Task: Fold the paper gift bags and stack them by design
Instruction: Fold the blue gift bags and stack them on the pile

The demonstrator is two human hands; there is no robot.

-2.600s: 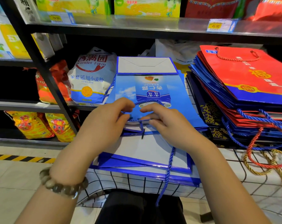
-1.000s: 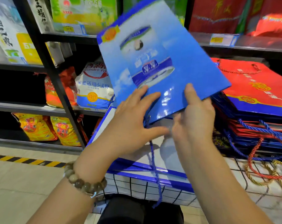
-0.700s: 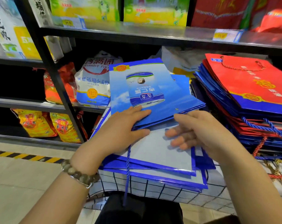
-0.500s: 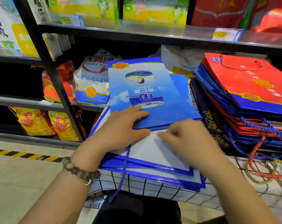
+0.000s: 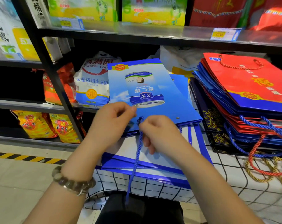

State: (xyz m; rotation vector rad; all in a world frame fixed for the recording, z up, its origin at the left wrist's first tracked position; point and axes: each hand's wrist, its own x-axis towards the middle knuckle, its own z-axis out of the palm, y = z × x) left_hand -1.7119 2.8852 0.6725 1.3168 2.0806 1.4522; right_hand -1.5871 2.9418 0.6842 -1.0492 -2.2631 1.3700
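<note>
Blue gift bag [image 5: 153, 88] flat, right hand [image 5: 161, 135] at near edge pinching cord [image 5: 135, 159], left hand [image 5: 111, 123] grip unclear

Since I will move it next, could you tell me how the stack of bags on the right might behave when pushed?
The bag stack probably slides apart: its glossy bags lie fanned and tilted. Its cord handles hang loose over the grid cloth and may well snag.

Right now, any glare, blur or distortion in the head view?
Head view: shelf slants and bows slightly from the wide lens; its metal mirrors the boxes, which are soft; left tag smeared, right tag legible; cord and blue bag fairly sharp.
</note>
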